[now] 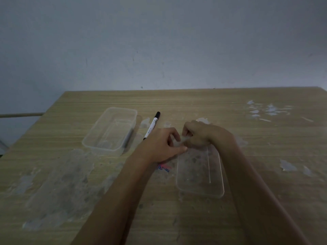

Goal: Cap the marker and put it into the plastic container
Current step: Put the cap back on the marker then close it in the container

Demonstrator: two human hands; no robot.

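A white marker (151, 126) lies on the wooden table (194, 103), its black end pointing away from me and a thin dark tip towards my left hand. Left of it stands the clear plastic container (92, 137), open and with nothing in it. My left hand (161, 146) and my right hand (200, 134) meet just right of the marker. Both pinch a small pale, blurred object (178, 140) between their fingertips; I cannot tell what it is. Neither hand touches the marker.
A clear flat lid (200, 174) lies on the table under my right wrist. Small pink and blue marks (164, 167) show on the table by my left wrist. Pale worn patches cover the tabletop. A plain wall stands behind the far edge.
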